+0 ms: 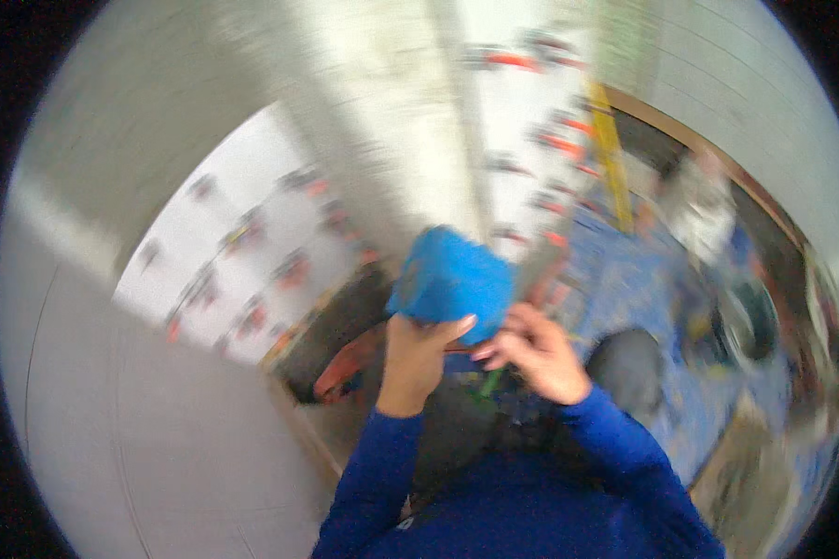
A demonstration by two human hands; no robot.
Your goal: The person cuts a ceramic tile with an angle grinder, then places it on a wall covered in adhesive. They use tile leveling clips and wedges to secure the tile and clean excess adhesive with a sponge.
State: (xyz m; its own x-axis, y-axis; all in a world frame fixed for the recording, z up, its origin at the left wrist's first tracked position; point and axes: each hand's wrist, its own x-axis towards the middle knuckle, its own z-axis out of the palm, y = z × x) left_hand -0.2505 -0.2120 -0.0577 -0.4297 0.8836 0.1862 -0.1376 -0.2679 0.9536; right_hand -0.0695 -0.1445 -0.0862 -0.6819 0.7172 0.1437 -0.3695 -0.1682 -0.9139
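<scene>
My left hand (415, 361) is wrapped around the lower left side of a blue, blocky object (457, 275); blur hides whether it is a bag or a box. The thumb lies across its lower edge. Close to its lower right corner, my right hand (536, 356) has thumb and fingers pinched together, and what they hold, if anything, cannot be made out. Below the fingertips a small strip of green (490, 382) shows, too blurred to name.
White tile panels with red and dark clips stand at left (252, 252) and centre (522, 121). A yellow level-like bar (611, 158) leans beyond them. Blue sheeting (601, 265) covers the floor at right, with a dark bucket (748, 321) and a pale bag (699, 210) there.
</scene>
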